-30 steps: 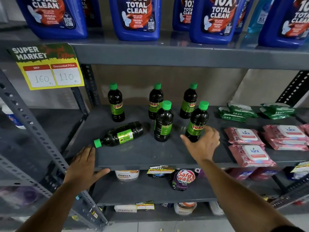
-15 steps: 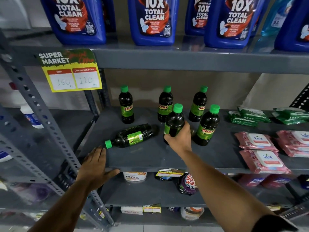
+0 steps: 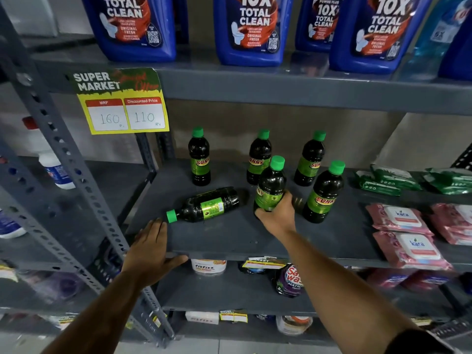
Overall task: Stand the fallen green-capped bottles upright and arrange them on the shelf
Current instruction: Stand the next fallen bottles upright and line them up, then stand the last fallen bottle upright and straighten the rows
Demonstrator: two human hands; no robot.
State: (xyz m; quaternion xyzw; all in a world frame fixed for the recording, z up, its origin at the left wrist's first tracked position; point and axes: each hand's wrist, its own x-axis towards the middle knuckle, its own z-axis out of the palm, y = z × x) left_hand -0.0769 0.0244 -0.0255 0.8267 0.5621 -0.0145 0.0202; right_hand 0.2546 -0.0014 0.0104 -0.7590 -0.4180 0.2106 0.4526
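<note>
One dark green-capped bottle lies on its side on the grey shelf, cap pointing front left. Three bottles stand upright at the back: left, middle, right. Another upright bottle stands in front at the right. My right hand grips the base of the front middle bottle, which is upright. My left hand rests flat on the shelf's front edge, fingers spread, just below the fallen bottle's cap.
Pink wipe packs and green packs fill the shelf's right side. Blue cleaner jugs stand on the shelf above. A yellow price tag hangs top left. A perforated upright post runs at the left.
My right hand moved left from the front right bottle and closed on the front middle bottle. My left hand stayed on the shelf edge. The view drifted left.
</note>
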